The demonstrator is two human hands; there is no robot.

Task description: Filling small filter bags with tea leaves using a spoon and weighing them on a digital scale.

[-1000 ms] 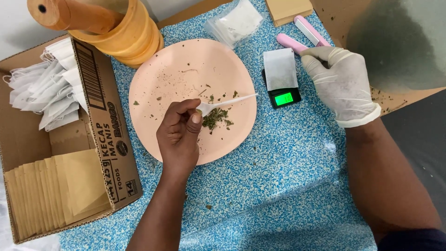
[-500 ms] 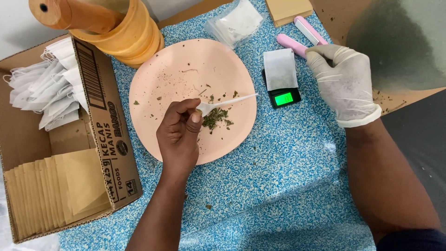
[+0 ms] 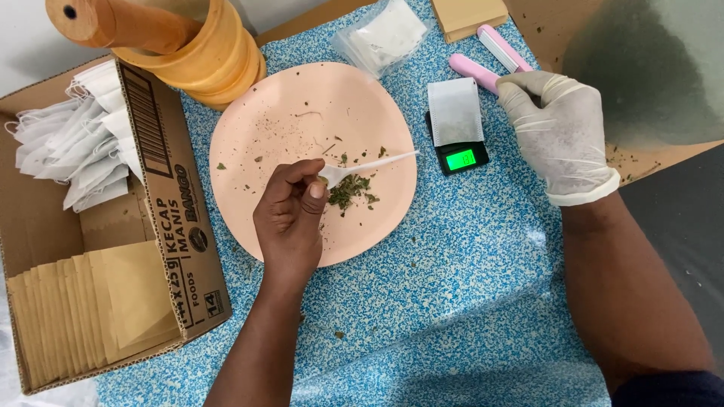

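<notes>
**Dried green herb flakes on pink plate, spoon held over them**

Dried green herb flakes (image 3: 349, 191) are heaped right of centre on a round, pale pink plate (image 3: 256, 128), with loose crumbs scattered across it. A small white plastic spoon (image 3: 369, 165) is pinched between thumb and fingertips of the bare left hand (image 3: 290, 215); its bowl sits at the pile's upper edge, handle pointing right. The white-gloved right hand (image 3: 562, 132) is curled around the end of a pink bar-shaped tool (image 3: 473, 72), near the table's far edge. Just beside the plate, a small black pocket scale with a lit green display (image 3: 461, 157) carries a white paper sachet (image 3: 455, 111). A stack of orange bowls with a wooden pestle (image 3: 192, 45) stands behind the plate. On the left, an open cardboard box (image 3: 177, 218) holds white filter bags (image 3: 79, 154) and tan envelopes (image 3: 90, 309). A clear packet (image 3: 381, 34) lies beyond the plate. All rests on a blue-speckled tablecloth (image 3: 467, 301).
</notes>
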